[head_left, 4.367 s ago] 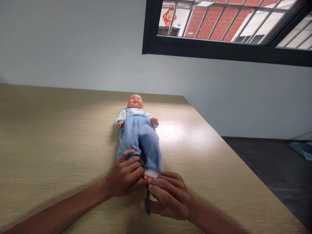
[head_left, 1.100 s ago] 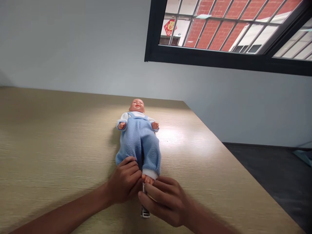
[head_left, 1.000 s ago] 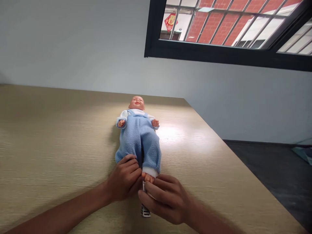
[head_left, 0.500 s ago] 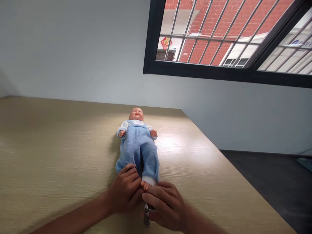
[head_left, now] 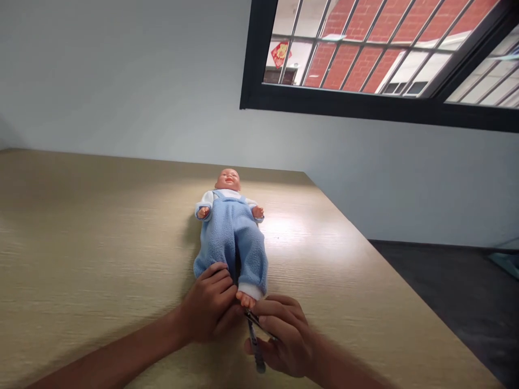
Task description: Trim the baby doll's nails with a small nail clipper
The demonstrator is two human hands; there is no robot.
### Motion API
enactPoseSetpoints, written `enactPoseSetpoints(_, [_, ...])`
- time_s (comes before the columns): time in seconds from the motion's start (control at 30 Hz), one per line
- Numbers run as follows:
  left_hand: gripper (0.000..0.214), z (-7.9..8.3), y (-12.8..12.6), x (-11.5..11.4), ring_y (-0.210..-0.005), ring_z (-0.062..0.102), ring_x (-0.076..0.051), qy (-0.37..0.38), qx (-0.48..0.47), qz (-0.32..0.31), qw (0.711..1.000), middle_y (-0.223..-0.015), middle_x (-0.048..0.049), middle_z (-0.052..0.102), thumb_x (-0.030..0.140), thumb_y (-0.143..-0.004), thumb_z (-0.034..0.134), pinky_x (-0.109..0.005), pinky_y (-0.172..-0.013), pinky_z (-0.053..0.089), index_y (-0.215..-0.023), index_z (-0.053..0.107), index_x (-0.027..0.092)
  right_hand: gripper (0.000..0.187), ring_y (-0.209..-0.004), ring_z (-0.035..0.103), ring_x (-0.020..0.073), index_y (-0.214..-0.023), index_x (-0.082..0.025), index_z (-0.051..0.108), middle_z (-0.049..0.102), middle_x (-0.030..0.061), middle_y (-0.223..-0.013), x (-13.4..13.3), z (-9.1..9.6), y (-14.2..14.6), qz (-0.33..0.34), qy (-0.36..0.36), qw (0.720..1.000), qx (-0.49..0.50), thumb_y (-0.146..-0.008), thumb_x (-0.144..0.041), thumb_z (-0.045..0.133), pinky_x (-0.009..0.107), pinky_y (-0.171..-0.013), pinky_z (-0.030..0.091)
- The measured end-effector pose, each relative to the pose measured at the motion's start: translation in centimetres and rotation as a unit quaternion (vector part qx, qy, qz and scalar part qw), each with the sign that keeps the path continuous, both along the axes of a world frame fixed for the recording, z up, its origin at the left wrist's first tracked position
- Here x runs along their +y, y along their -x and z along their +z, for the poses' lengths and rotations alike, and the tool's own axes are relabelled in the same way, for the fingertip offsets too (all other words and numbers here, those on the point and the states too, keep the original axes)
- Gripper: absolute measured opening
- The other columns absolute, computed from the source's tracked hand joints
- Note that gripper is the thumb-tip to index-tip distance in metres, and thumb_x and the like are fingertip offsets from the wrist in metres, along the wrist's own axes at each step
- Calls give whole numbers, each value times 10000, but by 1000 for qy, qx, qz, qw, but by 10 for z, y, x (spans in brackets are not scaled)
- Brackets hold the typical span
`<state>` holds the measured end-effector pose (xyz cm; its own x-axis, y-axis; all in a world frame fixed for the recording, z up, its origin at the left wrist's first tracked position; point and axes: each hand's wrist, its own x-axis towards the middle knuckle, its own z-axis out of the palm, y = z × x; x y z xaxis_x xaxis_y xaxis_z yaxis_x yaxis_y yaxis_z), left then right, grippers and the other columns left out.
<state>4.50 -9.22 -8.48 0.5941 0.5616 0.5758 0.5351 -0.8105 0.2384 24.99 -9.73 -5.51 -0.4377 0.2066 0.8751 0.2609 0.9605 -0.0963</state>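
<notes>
A baby doll [head_left: 227, 221] in blue fleece overalls and a white top lies on its back, head away from me. My left hand [head_left: 211, 302] is closed around the lower end of the doll's left-side leg in the picture, hiding that foot. The doll's other foot [head_left: 245, 299] shows bare toes below a white cuff. In my right hand [head_left: 288, 335] is a metal nail clipper [head_left: 255, 348], gripped between thumb and fingers. Its jaw end is at the toes of the bare foot; whether it touches them I cannot tell.
Under the doll is a light wood-grain table [head_left: 101, 243], whose right edge slants down toward me. Beyond stand a pale wall [head_left: 121, 81] and a dark-framed barred window [head_left: 344, 105]. Dark floor [head_left: 438, 292] shows at the right.
My right hand has shifted slightly, and more of the nail clipper now shows, its arms spread apart near the toes. My left hand keeps its hold. The view has tilted down a little.
</notes>
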Motion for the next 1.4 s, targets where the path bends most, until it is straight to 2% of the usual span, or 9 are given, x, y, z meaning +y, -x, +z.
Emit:
enactPoseSetpoints(0.23, [323,3,1,0,-756,510,-215,3,18,4,1000,-699,-49,545,284,-978,354,-457,-969,418,-752,554,169,151,-764,723,123,-1036,-161,537,743,66,-854,0,3,-1,-45,22,999,-11,-999,-307,541,235,-727,579])
enactPoseSetpoints(0.37, [274,0,0,0,-751,495,-212,3,19,6,1000,-700,-46,537,262,-956,384,-464,-979,416,-756,546,167,170,-732,723,121,-1031,-168,534,741,45,-820,0,6,1,-52,43,998,9,-998,-333,551,232,-708,573])
enactPoseSetpoints(0.6, [231,0,-4,-1,-741,479,-201,-1,15,24,1000,-692,-34,521,210,-938,388,-454,-960,406,-739,500,171,190,-715,710,127,-1049,-161,549,729,45,-845,-2,-2,2,-45,70,996,12,-987,-340,559,247,-703,541])
enactPoseSetpoints(0.73, [248,0,-6,0,-714,478,-197,-9,6,40,999,-669,-30,508,215,-929,365,-455,-937,415,-704,459,176,134,-809,716,128,-1061,-174,566,731,57,-929,-6,2,5,-39,125,991,-8,-1004,-266,486,234,-725,531])
enactPoseSetpoints(0.83, [243,-2,-6,1,-713,484,-197,-24,7,49,999,-672,-29,509,215,-924,361,-460,-945,415,-702,454,178,150,-842,715,121,-1071,-181,568,731,48,-949,-7,5,6,-40,145,989,-16,-1011,-291,487,222,-739,527])
enactPoseSetpoints(0.9, [248,-3,-5,3,-720,491,-199,-31,11,56,998,-679,-31,515,203,-926,358,-459,-949,416,-701,461,178,180,-860,715,118,-1087,-174,565,729,53,-959,-7,6,6,-34,127,991,-23,-1018,-316,479,215,-742,531])
enactPoseSetpoints(1.07, [285,-1,-1,6,-732,506,-202,-34,21,56,998,-695,-38,533,209,-944,346,-453,-961,419,-702,493,180,158,-831,714,90,-1038,-187,588,735,49,-1040,-4,5,1,-37,57,997,-48,-1020,-211,433,200,-786,538])
enactPoseSetpoints(1.27, [285,-2,0,6,-757,497,-198,-15,31,54,998,-689,-29,524,202,-959,386,-446,-980,400,-701,503,175,196,-753,717,126,-1024,-144,565,745,57,-851,-6,1,-1,-48,58,997,8,-977,-334,554,247,-728,547])
enactPoseSetpoints(1.4, [270,0,0,5,-765,496,-201,9,33,47,998,-693,-30,526,207,-949,395,-459,-985,390,-716,526,172,175,-740,722,130,-983,-132,579,750,62,-852,-7,-2,0,-53,48,997,7,-963,-306,584,259,-685,539])
